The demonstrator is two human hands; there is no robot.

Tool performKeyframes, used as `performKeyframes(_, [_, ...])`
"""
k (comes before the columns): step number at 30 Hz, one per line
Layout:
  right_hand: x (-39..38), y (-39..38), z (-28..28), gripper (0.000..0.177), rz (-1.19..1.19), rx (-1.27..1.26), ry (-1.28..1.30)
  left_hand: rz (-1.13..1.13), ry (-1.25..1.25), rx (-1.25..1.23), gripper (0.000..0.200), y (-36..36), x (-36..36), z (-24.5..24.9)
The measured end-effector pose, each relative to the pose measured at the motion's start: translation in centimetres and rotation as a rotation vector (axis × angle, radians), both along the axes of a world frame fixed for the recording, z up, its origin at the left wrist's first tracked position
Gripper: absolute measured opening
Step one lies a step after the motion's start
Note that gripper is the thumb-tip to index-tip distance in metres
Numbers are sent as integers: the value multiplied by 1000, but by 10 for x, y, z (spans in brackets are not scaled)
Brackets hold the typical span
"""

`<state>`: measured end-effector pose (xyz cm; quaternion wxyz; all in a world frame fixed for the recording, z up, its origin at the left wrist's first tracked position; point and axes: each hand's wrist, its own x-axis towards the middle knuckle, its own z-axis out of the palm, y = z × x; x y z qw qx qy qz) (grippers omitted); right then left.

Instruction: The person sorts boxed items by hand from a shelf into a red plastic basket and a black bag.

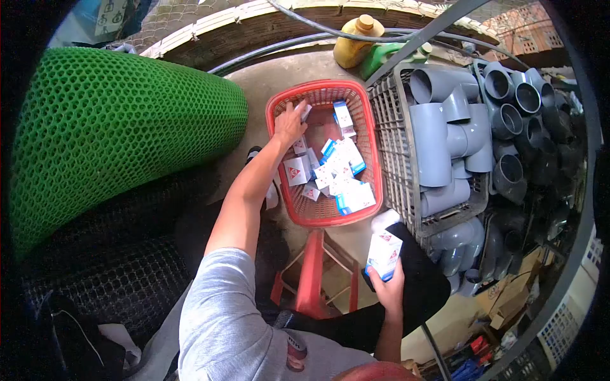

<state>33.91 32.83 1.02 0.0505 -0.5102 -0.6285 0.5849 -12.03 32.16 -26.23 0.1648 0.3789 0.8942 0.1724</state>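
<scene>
My left hand [290, 124] reaches into the upper left corner of a red plastic basket [332, 221], its fingers on a small white box [305, 113]. White and blue boxes [346, 155] lie loosely in the basket, mostly in its lower and right parts. One white box with a red triangle mark [296, 171] rests near the left wall. To the right, below the basket, my right hand [389, 287] grips a white and blue box [384, 249] over my knee. Something white, its shape unclear, shows just above that box.
A big green mesh roll [127, 120] stands at the left. Crates of grey pipe fittings [432, 143] line the right side. Yellow [357, 47] and green jugs [384, 57] sit behind the basket. A red stool-like frame [309, 273] is below it.
</scene>
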Motion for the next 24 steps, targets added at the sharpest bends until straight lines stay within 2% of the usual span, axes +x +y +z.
performKeyframes(2, [0, -1, 1, 53, 3, 4, 10, -19, -13, -23, 79, 0, 0, 5])
performKeyframes(4, [3, -1, -2, 53, 4, 10, 25, 22, -95, -205, 73, 4, 5, 19])
performKeyframes(11, [7, -2, -3, 51, -20, 16, 57, 127, -37, -237, 62, 7, 8, -1])
performKeyframes(13, [6, -1, 1, 50, 3, 38, 33, 95, -105, -326, 64, 9, 9, -2])
performKeyframes(15, [8, -2, -1, 55, 3, 12, 41, 233, -243, -417, 66, 15, 11, -11])
performKeyframes(16, [9, -1, -1, 59, 8, -15, 46, 232, -313, -532, 61, 18, 11, -15])
performKeyframes(20, [6, -1, 1, 59, -31, -22, 63, 113, -337, -600, 58, 17, 1, -19])
performKeyframes(22, [8, -1, 1, 58, -32, -29, 72, -17, -299, -664, 60, 22, -4, -19])
performKeyframes(23, [8, 0, 0, 58, -32, -30, 73, -17, -299, -665, 60, 27, 0, -8])
performKeyframes(24, [9, -1, -1, 54, -22, -15, 72, -2, -215, -560, 63, 36, 7, 12])
